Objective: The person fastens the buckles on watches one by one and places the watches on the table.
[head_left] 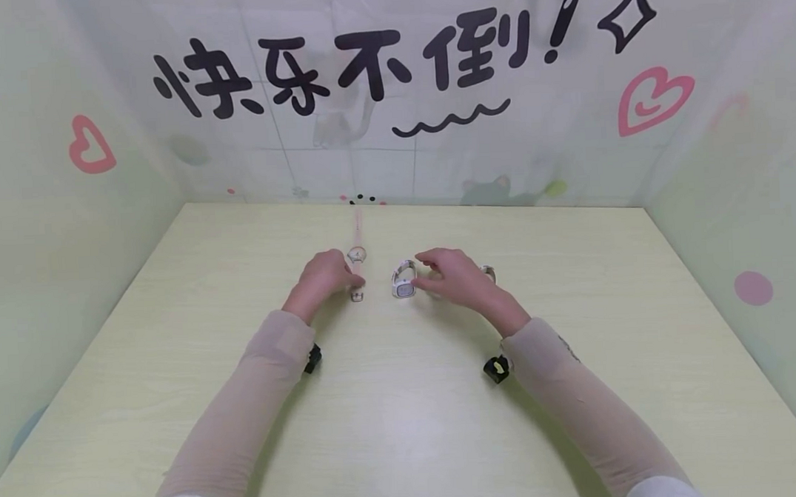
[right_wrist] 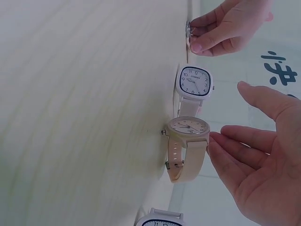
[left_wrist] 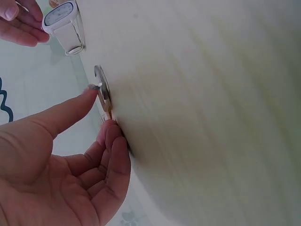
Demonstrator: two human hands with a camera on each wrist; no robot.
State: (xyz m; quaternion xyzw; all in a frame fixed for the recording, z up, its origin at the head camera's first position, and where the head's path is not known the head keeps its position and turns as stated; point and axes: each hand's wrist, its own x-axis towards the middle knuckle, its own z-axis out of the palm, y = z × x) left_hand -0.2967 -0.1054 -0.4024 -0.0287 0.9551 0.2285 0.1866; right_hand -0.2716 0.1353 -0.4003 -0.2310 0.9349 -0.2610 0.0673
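My left hand [head_left: 327, 275] is at a pink-strapped wristwatch [head_left: 357, 255] laid lengthwise on the table. In the left wrist view, the thumb meets its metal buckle [left_wrist: 102, 87] and the curled fingers hold the strap close to the tabletop. A white square-faced wristwatch [head_left: 405, 287] stands on its looped band, right of the pink-strapped one. My right hand [head_left: 459, 275] hovers beside it, thumb and fingers spread with nothing between them. Nearest its fingertips in the right wrist view is a beige round-faced wristwatch [right_wrist: 188, 141]; whether they touch is unclear.
Another white wristwatch [right_wrist: 160, 220] is cut off at the bottom of the right wrist view. Black wrist-worn devices [head_left: 497, 369] sit under both sleeves. A printed back wall [head_left: 340, 154] and side walls enclose the pale wooden table [head_left: 406, 426].
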